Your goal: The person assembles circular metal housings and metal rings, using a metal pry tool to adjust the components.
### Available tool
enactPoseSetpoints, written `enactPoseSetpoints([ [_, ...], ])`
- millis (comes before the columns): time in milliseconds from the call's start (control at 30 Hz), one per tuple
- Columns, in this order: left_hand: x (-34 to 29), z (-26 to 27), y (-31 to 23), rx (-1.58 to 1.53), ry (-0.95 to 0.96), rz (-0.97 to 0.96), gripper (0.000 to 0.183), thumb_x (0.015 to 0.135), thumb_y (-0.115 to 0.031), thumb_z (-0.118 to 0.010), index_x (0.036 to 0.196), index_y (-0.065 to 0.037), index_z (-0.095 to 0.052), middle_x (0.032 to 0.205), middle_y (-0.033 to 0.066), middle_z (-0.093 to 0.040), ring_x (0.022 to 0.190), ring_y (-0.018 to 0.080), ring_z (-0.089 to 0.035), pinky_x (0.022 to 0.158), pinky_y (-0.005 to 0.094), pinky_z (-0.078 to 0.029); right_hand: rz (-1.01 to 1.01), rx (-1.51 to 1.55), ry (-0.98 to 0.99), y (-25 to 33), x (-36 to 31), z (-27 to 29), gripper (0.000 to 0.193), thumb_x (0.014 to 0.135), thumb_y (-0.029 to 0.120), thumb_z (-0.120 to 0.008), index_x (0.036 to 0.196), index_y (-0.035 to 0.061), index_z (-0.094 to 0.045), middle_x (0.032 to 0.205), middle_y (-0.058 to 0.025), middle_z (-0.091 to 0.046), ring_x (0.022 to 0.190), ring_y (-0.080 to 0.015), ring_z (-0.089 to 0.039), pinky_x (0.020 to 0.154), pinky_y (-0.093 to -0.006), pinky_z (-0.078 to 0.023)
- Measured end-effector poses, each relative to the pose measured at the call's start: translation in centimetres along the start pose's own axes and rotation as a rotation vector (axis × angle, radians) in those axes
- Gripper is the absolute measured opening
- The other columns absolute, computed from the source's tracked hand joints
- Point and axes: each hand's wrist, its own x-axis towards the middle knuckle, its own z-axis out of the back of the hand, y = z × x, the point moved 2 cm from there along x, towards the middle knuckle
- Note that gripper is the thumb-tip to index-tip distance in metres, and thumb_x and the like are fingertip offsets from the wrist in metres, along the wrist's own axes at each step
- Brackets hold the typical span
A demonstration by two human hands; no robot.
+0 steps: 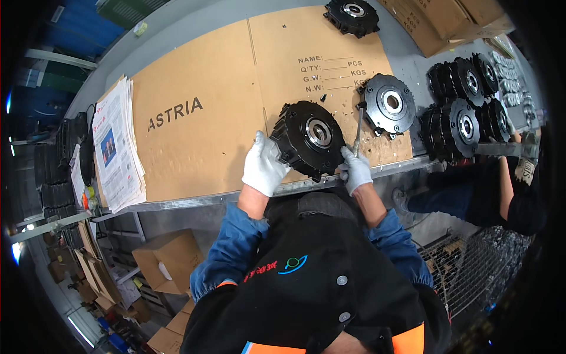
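A thick round black housing [298, 147] with toothed edges and a silver bearing ring [319, 133] at its centre is tilted up over the cardboard. My left hand [262, 168], in a white glove, grips its left rim. At its lower right edge, my gloved right hand [356, 171] is closed around a thin metal rod-like tool [358, 131] that points away from me; its fingertips are close to the housing, and I cannot tell if they press on it. Just beyond lies a flatter black disc [377, 106] with a bearing ring, its edge beside the tool's tip.
Flattened cardboard [206, 150] covers the bench, with dark crumbs near the discs. Another housing [352, 16] sits at the far edge. Stacked housings [454, 127] and metal rings [512, 76] stand right, near another person's gloved hand [525, 170]. Newspapers [118, 147] lie left, a carton [439, 23] far right.
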Motion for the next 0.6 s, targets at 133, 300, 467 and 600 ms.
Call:
enactPoseSetpoints([
  [133,0.3,0.3,0.1,0.088,-0.049,0.001,0.058,0.095,-0.049,-0.046,0.133,-0.005,-0.043,0.127,0.0119,-0.055,0.115,0.0268,-0.054,0.096,0.0486,-0.042,0.089,-0.498,0.015,1.3,-0.6,0.4,0.034,0.085,0.026,-0.068,0.110,0.0034,-0.063,0.070,0.0007,-0.056,0.056,-0.0077,-0.049,0.043,-0.0240,-0.040],
  [300,1.1,0.5,1.2,0.321,-0.380,-0.007,0.036,0.094,-0.033,-0.055,0.122,-0.010,-0.056,0.110,0.0067,-0.064,0.102,0.0218,-0.061,0.085,0.0450,-0.049,0.366,-0.480,-0.019,2.6,-2.0,3.1,0.039,0.086,0.020,-0.065,0.117,-0.0009,-0.057,0.075,-0.0019,-0.060,0.070,-0.0091,-0.055,0.066,-0.0241,-0.046],
  [467,4.0,2.6,0.3,0.018,-0.339,-0.020,0.034,0.088,-0.029,-0.065,0.113,-0.007,-0.061,0.104,0.0090,-0.067,0.089,0.0223,-0.065,0.076,0.0370,-0.055,0.592,-0.743,-0.053,4.5,-5.6,6.6,0.041,0.083,0.011,-0.062,0.122,0.0027,-0.054,0.081,-0.0107,-0.065,0.070,-0.0149,-0.061,0.065,-0.0291,-0.049],
  [600,4.9,3.6,-0.1,0.044,-0.356,-0.041,0.030,0.089,-0.028,-0.062,0.111,-0.007,-0.061,0.104,0.0081,-0.067,0.091,0.0231,-0.065,0.079,0.0382,-0.055,0.828,-1.027,0.077,7.6,-10.4,5.7,0.032,0.078,0.010,-0.065,0.110,0.0064,-0.063,0.085,-0.0156,-0.067,0.075,-0.0247,-0.067,0.068,-0.0324,-0.051],
])
